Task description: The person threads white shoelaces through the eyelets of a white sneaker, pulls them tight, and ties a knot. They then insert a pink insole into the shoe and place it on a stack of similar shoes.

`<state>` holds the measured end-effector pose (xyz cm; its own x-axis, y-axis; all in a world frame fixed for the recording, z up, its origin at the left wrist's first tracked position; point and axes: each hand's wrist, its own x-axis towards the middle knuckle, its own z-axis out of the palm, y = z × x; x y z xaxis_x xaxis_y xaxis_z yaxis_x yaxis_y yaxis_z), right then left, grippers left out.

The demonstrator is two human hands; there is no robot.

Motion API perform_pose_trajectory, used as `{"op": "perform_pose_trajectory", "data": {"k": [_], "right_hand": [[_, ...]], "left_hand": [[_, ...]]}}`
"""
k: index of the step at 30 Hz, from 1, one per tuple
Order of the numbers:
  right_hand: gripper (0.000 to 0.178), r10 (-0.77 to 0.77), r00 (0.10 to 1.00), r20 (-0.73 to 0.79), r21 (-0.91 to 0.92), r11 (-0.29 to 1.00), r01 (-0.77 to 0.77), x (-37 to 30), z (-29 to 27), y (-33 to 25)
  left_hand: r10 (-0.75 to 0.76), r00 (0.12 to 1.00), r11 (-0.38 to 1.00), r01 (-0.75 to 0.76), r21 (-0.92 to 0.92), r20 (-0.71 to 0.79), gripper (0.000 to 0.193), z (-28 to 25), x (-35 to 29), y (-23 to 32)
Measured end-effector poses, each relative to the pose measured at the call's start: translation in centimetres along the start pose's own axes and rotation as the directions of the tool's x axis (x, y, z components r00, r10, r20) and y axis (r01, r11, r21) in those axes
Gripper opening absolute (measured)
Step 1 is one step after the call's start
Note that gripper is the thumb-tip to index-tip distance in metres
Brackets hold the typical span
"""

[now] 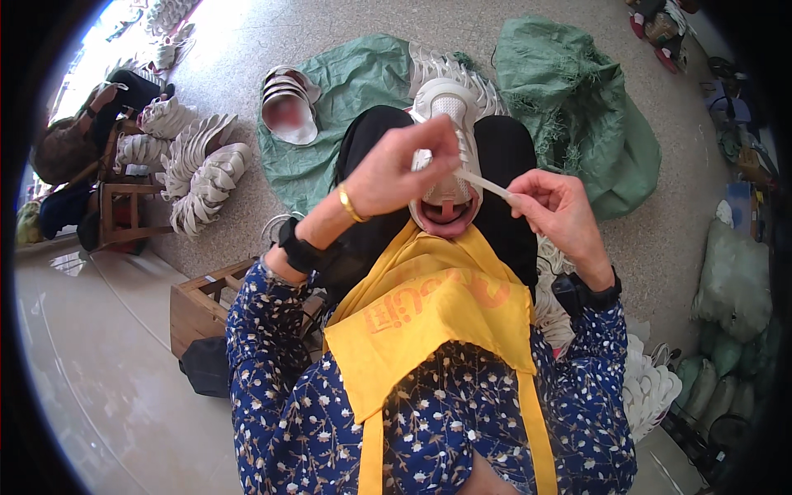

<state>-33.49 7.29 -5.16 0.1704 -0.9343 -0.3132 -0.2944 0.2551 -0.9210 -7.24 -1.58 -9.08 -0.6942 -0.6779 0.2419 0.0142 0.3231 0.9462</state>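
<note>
The person wears a blue floral top [445, 388] and over it a yellow apron [429, 322], which spreads across the lap below black-trousered knees [505, 157]. A black band sits on each wrist, and a gold-coloured bracelet [351, 203] circles the left one. Between the knees rests a pale shoe [450, 111], its toe pointing away from the body and its pinkish heel opening turned toward the apron. The right hand [554, 213], just off the shoe's right side, pinches the end of a narrow white strip [485, 183] between thumb and forefinger; the strip runs taut toward the shoe's lacing area. The left hand [406, 165] is over the shoe with its fingers bent, but whether they grip the strip cannot be told. Left of the person, a wooden stool [198, 318] stands on the floor. Past the knees, a green sheet [338, 74] lies spread out, bearing a small stack of pale shoe uppers [289, 103] at its left edge. A crumpled green sack [577, 115] lies to the right, and larger piles of white uppers [206, 177] sit farther off to the left.
</note>
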Motion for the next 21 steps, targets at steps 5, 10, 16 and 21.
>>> {"op": "perform_pose_trajectory", "data": {"k": [5, 10, 16, 21], "right_hand": [[0.011, 0.046, 0.997, -0.055, 0.074, 0.996, -0.041, -1.3, -3.5, 4.3], [0.013, 0.085, 0.994, -0.066, 0.071, 0.994, -0.08, -2.5, -5.2, 7.4], [0.013, 0.063, 0.995, -0.077, -0.097, 0.993, -0.071, -1.8, -2.7, 5.3], [0.012, -0.093, 0.996, -0.017, -0.173, 0.981, 0.089, 1.2, 2.2, 2.7]], "left_hand": [[-0.131, 0.987, 0.952, 0.097, -0.29, -0.097, 0.007, -3.8, -1.2, 1.6], [-0.22, 0.952, 0.96, 0.172, -0.223, -0.212, 0.017, -6.0, -2.9, 1.4], [-0.242, 0.926, 0.942, 0.296, 0.16, -0.29, 0.021, -6.7, -4.4, -0.9], [0.0, 0.924, 0.605, 0.304, 0.736, -0.382, 0.023, -7.0, -5.1, -3.2]]}}
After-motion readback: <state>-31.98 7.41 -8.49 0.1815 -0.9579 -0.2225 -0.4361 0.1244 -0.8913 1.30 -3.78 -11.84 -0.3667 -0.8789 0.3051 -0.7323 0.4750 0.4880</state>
